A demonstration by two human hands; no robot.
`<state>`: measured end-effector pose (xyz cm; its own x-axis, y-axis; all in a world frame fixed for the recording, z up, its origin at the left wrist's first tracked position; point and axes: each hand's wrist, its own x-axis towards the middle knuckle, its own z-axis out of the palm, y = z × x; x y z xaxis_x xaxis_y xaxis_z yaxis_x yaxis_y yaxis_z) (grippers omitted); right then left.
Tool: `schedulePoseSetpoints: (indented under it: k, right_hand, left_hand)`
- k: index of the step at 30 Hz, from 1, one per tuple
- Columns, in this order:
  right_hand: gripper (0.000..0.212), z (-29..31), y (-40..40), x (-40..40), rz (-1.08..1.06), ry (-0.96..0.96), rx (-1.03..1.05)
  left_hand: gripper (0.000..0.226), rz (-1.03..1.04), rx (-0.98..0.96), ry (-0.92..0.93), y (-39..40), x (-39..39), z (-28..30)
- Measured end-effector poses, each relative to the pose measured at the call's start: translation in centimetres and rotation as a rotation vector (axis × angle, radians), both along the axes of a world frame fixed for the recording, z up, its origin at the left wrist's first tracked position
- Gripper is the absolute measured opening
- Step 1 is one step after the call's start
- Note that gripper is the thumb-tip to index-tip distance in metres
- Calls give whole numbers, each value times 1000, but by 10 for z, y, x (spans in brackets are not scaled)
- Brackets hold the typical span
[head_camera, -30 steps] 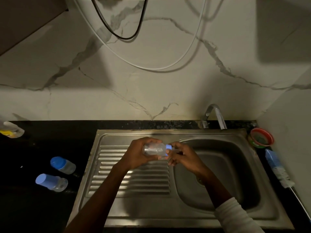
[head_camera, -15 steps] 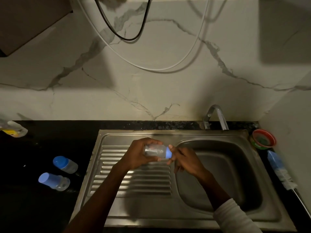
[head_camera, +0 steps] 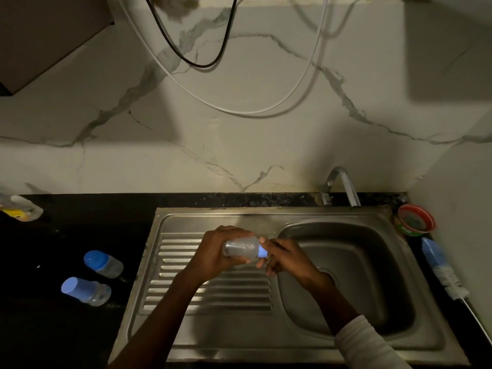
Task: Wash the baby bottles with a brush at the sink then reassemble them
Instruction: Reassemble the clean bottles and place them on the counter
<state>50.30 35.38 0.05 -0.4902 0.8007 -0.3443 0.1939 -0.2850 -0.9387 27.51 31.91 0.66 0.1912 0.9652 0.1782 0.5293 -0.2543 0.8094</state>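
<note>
A small clear baby bottle (head_camera: 239,249) lies sideways in my left hand (head_camera: 215,255), whose fingers curl round its body above the steel drainboard (head_camera: 213,296). My right hand (head_camera: 286,258) grips the bottle's blue cap (head_camera: 262,252) at the right end, with the thumb on top. Two more clear bottles with blue caps, one (head_camera: 103,263) behind the other (head_camera: 85,290), lie on the dark counter at the left. A bottle brush (head_camera: 443,269) with a blue handle and white bristles rests on the counter right of the sink basin (head_camera: 354,278).
The tap (head_camera: 342,186) stands behind the basin and no water shows from it. A round red-rimmed container (head_camera: 415,219) sits at the back right corner. A clear pouch with yellow content (head_camera: 20,209) lies at the far left. Cables hang on the marble wall.
The bottle has tilted slightly and my right hand has shifted on the blue cap, its thumb now on top. Both hands stay over the edge between drainboard and basin.
</note>
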Motion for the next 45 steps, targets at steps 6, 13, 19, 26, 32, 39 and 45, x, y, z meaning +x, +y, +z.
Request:
schedulePoseSetpoints:
  k: [6,13,19,26,32,39,45]
  right_hand:
    - [51,-29,17,-36,-12,-405,292]
    - [51,-39,32,-114,254,-734,690]
    - [60,-66,31,-167,452,-962,735]
    - [36,-109,21,-177,271,-878,547]
    - [21,-84,46,-143,265,-798,504]
    - [18,162,107,-85,-137,-8,448]
    - [46,206,55,-25,-61,1307,-34]
  left_hand:
    - [68,198,-98,97,-13,-37,-12]
    - [42,469,-79,186,-36,-103,-5]
    - [46,446,-114,160,-52,-140,-3]
    - [39,369,-207,148,-50,-169,-16]
    - [53,285,-340,309,-30,-173,-16]
    - [40,320,8,-1,45,-149,143]
    - [49,-13,-226,-1353,53,-111,167]
